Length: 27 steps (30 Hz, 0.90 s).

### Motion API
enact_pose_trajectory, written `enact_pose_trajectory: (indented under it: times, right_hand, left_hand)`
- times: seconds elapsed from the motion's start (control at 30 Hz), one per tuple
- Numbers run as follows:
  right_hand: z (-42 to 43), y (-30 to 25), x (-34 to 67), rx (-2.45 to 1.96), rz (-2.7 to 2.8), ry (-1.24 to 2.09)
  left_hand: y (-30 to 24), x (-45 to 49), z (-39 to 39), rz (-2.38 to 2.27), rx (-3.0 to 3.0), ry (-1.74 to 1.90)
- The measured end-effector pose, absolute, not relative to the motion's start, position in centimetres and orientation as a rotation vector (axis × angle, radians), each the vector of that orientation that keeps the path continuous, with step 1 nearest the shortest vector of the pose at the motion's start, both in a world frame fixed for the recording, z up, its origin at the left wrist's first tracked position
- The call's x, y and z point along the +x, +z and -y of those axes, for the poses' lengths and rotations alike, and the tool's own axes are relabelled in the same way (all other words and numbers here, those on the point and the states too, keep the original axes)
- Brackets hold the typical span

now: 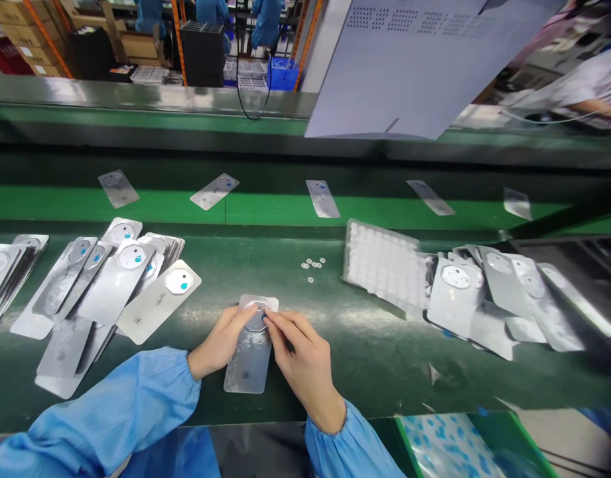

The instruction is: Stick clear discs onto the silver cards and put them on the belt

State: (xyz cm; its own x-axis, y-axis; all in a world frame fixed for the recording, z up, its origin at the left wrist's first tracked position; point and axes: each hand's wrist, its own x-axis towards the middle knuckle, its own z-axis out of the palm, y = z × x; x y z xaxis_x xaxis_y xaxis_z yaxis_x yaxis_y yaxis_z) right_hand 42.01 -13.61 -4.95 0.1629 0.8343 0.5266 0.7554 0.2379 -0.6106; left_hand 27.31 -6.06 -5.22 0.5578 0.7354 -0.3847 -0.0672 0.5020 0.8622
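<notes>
A silvery rectangular plate (248,365) lies lengthwise on the green bench between my hands, with a round disc (257,317) near its far end. My left hand (223,342) holds the plate's far end from the left, and my right hand (300,352) comes in from the right. The right thumb and fingertips pinch at the disc's edge, and a speck of blue shows beside them. What they hold there is partly hidden by the fingers. Both blue sleeves are gathered at the wrists.
Overlapping silvery plates (111,285) lie to the left, and another pile (484,302) lies to the right beside a tray of white discs (382,265). Small loose discs (312,265) lie near it. Further plates (214,191) sit on a green belt beyond. A grey perforated panel (414,66) hangs above.
</notes>
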Motion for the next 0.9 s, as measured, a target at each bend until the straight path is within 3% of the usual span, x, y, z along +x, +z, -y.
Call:
enact_pose_trajectory:
  times: [0.6,0.77,0.9]
  right_hand:
    - [13.3,-6.1,42.2,-1.413,1.729,-0.175]
    - [13.6,-5.6,41.6,-1.331,1.42,0.063]
    - [17.7,-4.0,45.8,-1.599,0.991,0.144]
  left_hand:
    - [-5.0,27.7,5.9,-0.908,0.867,0.613]
    - [-4.3,27.7,5.8,-0.925,0.779,0.599]
    - [-3.6,27.6,5.7,-0.822,0.653,0.51]
